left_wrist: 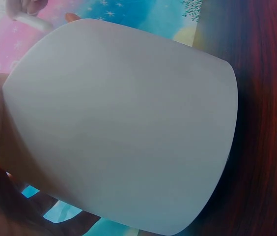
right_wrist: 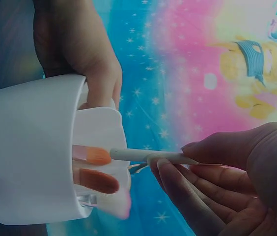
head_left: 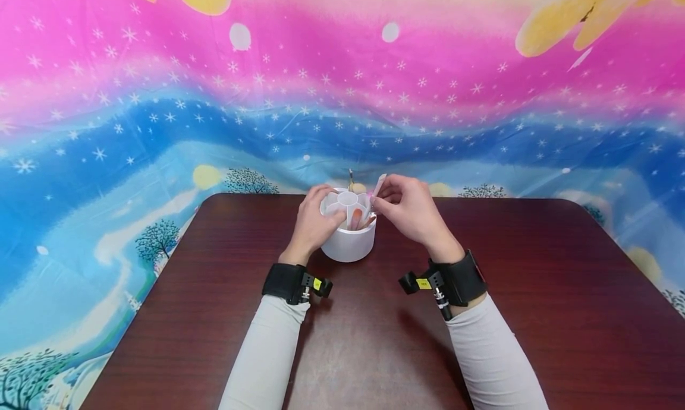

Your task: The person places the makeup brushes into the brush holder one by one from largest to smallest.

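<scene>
A white round holder with inner dividers stands on the table near its back edge. My left hand grips its left side, the thumb over the rim. Brushes with orange bristles poke up inside, beside a soft tuft with a pink edge. My right hand pinches a slim white stick between thumb and fingers at the holder's right side. The stick's near end overlaps one orange brush in the right wrist view. In the left wrist view the holder's wall hides its contents.
The dark reddish-brown table stretches to both sides and toward me. Behind it hangs a colourful printed cloth with snowflakes. A black strap with a small camera sits on each wrist, the right one near the table's middle.
</scene>
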A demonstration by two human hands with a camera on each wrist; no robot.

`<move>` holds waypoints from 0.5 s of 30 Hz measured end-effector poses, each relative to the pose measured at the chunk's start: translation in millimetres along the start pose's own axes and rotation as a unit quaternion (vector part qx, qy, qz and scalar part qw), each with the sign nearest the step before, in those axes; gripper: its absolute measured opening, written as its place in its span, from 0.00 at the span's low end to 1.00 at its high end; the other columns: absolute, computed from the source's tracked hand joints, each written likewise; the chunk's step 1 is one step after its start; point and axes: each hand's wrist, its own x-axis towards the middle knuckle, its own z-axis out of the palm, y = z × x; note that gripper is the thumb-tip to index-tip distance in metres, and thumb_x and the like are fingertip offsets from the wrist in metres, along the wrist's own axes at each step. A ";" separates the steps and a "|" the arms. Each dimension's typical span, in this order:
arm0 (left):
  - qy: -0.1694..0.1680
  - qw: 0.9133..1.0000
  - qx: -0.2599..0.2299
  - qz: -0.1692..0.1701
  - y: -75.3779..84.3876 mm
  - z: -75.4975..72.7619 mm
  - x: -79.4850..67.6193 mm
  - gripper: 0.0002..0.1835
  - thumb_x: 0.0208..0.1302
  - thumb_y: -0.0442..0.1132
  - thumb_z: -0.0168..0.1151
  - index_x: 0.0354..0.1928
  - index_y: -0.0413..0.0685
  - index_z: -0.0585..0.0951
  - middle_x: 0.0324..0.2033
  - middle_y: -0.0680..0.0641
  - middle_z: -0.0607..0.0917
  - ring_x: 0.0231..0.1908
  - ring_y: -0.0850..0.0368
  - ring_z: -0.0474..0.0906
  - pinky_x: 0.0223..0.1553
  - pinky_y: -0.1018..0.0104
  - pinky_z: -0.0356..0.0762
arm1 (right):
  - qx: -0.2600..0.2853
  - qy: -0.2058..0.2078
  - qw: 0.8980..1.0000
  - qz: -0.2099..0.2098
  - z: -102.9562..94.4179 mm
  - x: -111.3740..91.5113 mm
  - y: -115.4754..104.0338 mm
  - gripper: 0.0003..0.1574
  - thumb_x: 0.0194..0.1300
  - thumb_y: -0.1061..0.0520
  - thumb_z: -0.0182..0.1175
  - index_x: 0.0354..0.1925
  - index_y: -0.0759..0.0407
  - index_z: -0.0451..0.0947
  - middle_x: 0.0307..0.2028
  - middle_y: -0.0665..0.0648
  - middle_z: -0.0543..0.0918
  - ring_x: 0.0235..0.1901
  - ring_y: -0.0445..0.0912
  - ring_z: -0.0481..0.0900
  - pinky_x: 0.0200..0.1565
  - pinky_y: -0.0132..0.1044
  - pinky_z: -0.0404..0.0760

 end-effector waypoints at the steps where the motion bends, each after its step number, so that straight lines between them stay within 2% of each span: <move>1: -0.001 1.000 0.000 0.000 0.0 0.1 0.0 0.25 0.45 0.41 0.65 0.50 0.50 0.78 0.57 0.52 0.71 0.55 0.55 0.64 0.54 0.51 0.66 | 0.000 -0.004 1.000 0.001 1.0 -0.2 0.0 0.04 0.57 0.62 0.62 0.34 0.59 0.77 0.30 0.53 0.82 0.31 0.40 0.79 0.37 0.36 0.80; 8: -0.002 1.000 0.001 0.003 0.1 1.2 0.2 0.24 0.45 0.42 0.65 0.50 0.51 0.78 0.57 0.52 0.71 0.55 0.56 0.65 0.53 0.52 0.67 | 0.002 -0.027 1.000 0.011 6.0 -1.7 -1.4 0.04 0.58 0.62 0.62 0.34 0.59 0.77 0.30 0.52 0.81 0.31 0.39 0.79 0.36 0.37 0.80; 15: -0.001 1.000 -0.003 0.005 -0.6 1.7 0.6 0.24 0.45 0.42 0.65 0.49 0.50 0.79 0.56 0.53 0.71 0.54 0.57 0.65 0.53 0.52 0.67 | -0.009 -0.049 0.998 0.034 5.2 -2.3 -0.5 0.10 0.59 0.60 0.62 0.40 0.62 0.78 0.33 0.52 0.82 0.32 0.38 0.79 0.37 0.38 0.80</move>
